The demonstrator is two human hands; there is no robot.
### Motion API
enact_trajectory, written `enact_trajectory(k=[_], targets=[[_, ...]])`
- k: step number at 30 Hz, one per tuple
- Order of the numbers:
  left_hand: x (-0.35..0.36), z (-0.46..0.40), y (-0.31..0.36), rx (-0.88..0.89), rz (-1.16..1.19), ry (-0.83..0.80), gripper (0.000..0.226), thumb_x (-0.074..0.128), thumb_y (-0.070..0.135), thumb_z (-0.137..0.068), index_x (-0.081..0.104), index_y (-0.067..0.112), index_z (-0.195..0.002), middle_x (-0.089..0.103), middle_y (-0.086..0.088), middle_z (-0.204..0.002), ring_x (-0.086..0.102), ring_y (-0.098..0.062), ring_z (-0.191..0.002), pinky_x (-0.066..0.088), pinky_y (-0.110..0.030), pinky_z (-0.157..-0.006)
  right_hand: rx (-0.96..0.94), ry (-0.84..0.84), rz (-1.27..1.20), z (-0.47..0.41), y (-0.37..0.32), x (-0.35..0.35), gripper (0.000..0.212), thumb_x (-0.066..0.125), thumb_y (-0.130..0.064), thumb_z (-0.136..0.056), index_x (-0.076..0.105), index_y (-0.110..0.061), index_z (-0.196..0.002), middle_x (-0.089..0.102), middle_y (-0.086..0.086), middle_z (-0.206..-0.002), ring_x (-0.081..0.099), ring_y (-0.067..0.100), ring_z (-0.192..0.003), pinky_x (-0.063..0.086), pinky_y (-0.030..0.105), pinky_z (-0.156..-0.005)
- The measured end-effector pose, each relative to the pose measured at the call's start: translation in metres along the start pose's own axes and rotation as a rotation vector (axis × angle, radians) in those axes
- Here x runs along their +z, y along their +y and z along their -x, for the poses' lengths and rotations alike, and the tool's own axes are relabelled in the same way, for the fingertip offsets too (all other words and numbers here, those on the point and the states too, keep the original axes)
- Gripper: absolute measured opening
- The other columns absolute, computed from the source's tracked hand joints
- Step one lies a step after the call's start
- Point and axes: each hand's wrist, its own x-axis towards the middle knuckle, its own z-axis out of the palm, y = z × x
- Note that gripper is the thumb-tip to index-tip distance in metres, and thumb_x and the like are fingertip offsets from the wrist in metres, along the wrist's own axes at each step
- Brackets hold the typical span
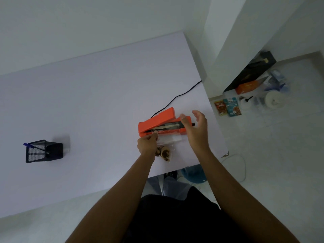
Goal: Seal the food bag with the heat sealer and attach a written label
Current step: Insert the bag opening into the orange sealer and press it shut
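food: brownish round snacks are sitting in the bottom of the clear food bag (167, 143), nearest me on the white desk (87, 111)
left hand (147, 143): fingers are pinching the bag's left edge, feeding the open end into the sealer's mouth
right hand (194, 128): fingers are spread loose, holding nothing, hovering right over the far-right end of the sealer arm, so it's the one nearer for pressing down, I'd guess
heat sealer (157, 122): orange, arm is standing open, long axis running left-right across the desk, just beyond both hands
bag vs fingers: its top edge is lying along the sealing strip, between the two hands
pen holder (43, 151): black mesh, blue pen inside, sitting well off to the left
cord (177, 99): trailing away to the far desk edge
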Motion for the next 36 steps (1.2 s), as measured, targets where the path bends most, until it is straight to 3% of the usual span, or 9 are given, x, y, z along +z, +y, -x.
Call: enact_trajectory(k=[5,12,14,17,24,27,31,36], targets=[[0.000,-0.001,0.000,0.002,-0.004,0.003,0.023,0.071,0.024,-0.089,0.062,0.023,-0.068,0.066,0.002,-0.073,0.063,-0.019,-0.071,0.051,-0.026,-0.062,-0.078,-0.106,0.008,0.005,-0.035,0.017,0.088,0.060,-0.072,-0.077,0.033,-0.030,-0.149,0.035,-0.002,-0.156,0.033,0.015,-0.141,0.041,0.034,-0.105],[0.001,-0.001,0.000,-0.005,-0.003,0.009,0.020,0.071,0.025,-0.089,0.062,0.024,-0.071,0.068,0.002,-0.078,0.066,-0.018,-0.073,0.048,-0.024,-0.059,-0.078,-0.162,0.028,0.004,-0.051,0.014,0.090,0.064,-0.067,-0.077,0.029,-0.030,-0.151,0.031,-0.002,-0.160,0.028,0.018,-0.147,0.036,0.034,-0.107],[0.001,-0.001,0.000,-0.012,-0.003,0.010,0.020,0.071,0.025,-0.089,0.063,0.024,-0.071,0.068,0.001,-0.078,0.066,-0.018,-0.073,0.048,-0.023,-0.058,-0.059,-0.155,0.032,0.001,-0.050,0.013,0.083,0.067,-0.061,-0.082,0.031,-0.030,-0.150,0.033,-0.003,-0.159,0.030,0.016,-0.145,0.034,0.029,-0.104],[0.001,-0.003,0.000,-0.021,-0.010,0.013,0.021,0.072,0.026,-0.088,0.064,0.021,-0.069,0.068,-0.001,-0.077,0.064,-0.019,-0.071,0.049,-0.023,-0.057,-0.039,-0.153,0.011,-0.003,-0.046,0.009,0.071,0.066,-0.053,-0.088,0.036,-0.029,-0.148,0.038,-0.003,-0.155,0.036,0.009,-0.136,0.034,0.010,-0.088],[0.000,-0.004,-0.002,-0.023,-0.007,0.008,0.021,0.074,0.029,-0.087,0.069,0.016,-0.070,0.067,-0.002,-0.074,0.061,-0.017,-0.066,0.049,-0.024,-0.056,0.025,-0.080,-0.040,-0.013,-0.026,-0.006,0.053,0.063,-0.038,-0.095,0.044,-0.028,-0.143,0.045,-0.002,-0.147,0.040,0.005,-0.128,0.038,0.002,-0.066],[0.000,-0.005,-0.003,-0.023,-0.003,0.004,0.023,0.075,0.031,-0.086,0.069,0.016,-0.069,0.068,-0.004,-0.076,0.061,-0.020,-0.067,0.051,-0.025,-0.059,0.034,-0.051,-0.052,-0.017,-0.015,-0.008,0.050,0.064,-0.038,-0.095,0.047,-0.025,-0.141,0.048,-0.003,-0.145,0.040,0.009,-0.135,0.038,0.007,-0.082],[0.001,-0.006,-0.003,-0.014,-0.008,0.003,0.025,0.074,0.031,-0.087,0.068,0.018,-0.066,0.065,-0.002,-0.072,0.059,-0.018,-0.064,0.050,-0.024,-0.058,0.062,-0.011,-0.043,-0.021,0.001,-0.008,0.048,0.064,-0.039,-0.094,0.051,-0.024,-0.138,0.051,-0.005,-0.142,0.042,0.012,-0.137,0.041,0.030,-0.105],[0.001,-0.007,-0.003,-0.006,-0.014,0.003,0.025,0.072,0.031,-0.088,0.068,0.020,-0.066,0.067,-0.002,-0.072,0.060,-0.017,-0.064,0.048,-0.025,-0.056,0.143,0.001,-0.034,-0.023,0.019,-0.001,0.051,0.065,-0.042,-0.093,0.052,-0.020,-0.137,0.052,0.001,-0.141,0.046,0.016,-0.132,0.042,0.029,-0.098]])
